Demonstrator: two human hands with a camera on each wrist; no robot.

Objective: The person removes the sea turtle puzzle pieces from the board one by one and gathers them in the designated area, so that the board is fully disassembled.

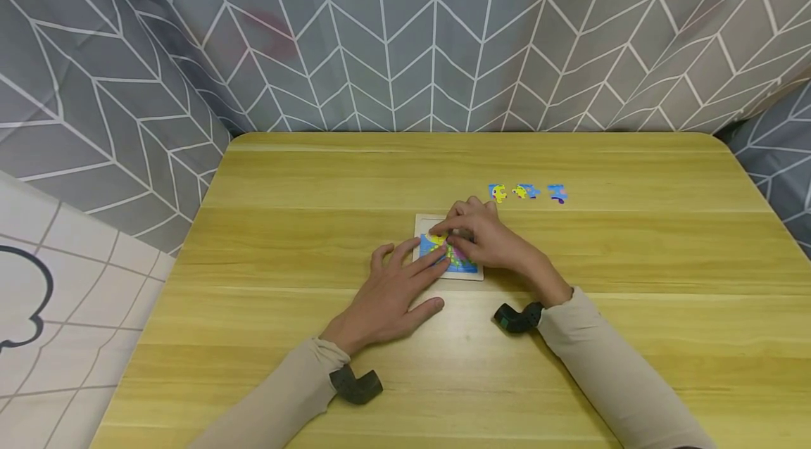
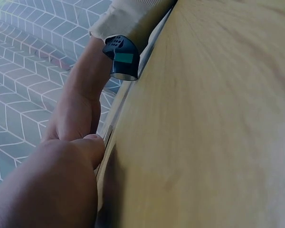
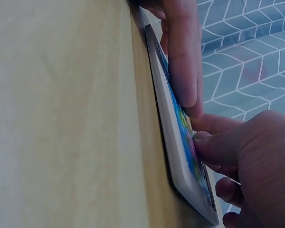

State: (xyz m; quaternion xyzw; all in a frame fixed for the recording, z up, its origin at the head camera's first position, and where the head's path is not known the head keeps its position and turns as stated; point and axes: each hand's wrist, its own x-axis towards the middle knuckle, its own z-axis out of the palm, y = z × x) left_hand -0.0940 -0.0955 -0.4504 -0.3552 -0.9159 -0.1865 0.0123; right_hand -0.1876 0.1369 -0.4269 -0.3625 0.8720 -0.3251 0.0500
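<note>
A small jigsaw puzzle board (image 1: 467, 277) with a pale frame lies on the table, partly filled with a blue, yellow and pink picture. My left hand (image 1: 395, 298) lies with fingers extended, its fingertips resting on the puzzle's left part. From the right, my right hand (image 1: 486, 234) reaches over the board and pinches a yellow puzzle piece (image 1: 438, 238) between thumb and index finger, at the picture's upper part. The right wrist view shows that thumb (image 3: 216, 146) low against the board's surface. Fingers hide much of the picture and most of the piece.
Three loose puzzle pieces lie in a row beyond the right hand: a yellow-and-blue one (image 1: 497, 193), a middle one (image 1: 525, 191) and a blue-and-purple one (image 1: 557, 193). The wooden table (image 1: 304, 174) meets a grey patterned curtain (image 1: 405, 34) behind. Black wrist cameras (image 1: 357, 387) sit at both cuffs.
</note>
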